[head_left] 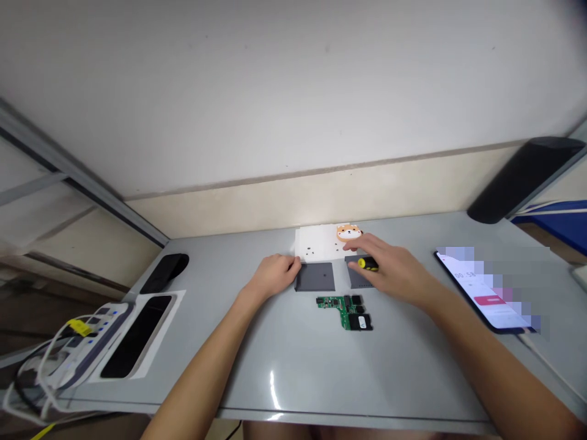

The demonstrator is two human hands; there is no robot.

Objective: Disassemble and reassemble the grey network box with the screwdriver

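Observation:
My left hand (274, 275) rests on the grey table, fingers curled against the left edge of a dark grey square cover (315, 277). My right hand (394, 272) lies over a second dark grey cover (355, 276) and is closed round a small screwdriver with a yellow and black handle (367, 263). A green circuit board (346, 310) with black parts lies just in front of the two covers. Behind them sits a white sheet (318, 243) with a few tiny dark screws and an orange dog-face sticker (349, 231).
A lit phone (486, 293) lies at the right with a cable. A black cylinder (523, 180) leans at the back right. At the left are a black pad (164, 272), a dark phone on white paper (137, 333) and a power strip (80, 345) with cables.

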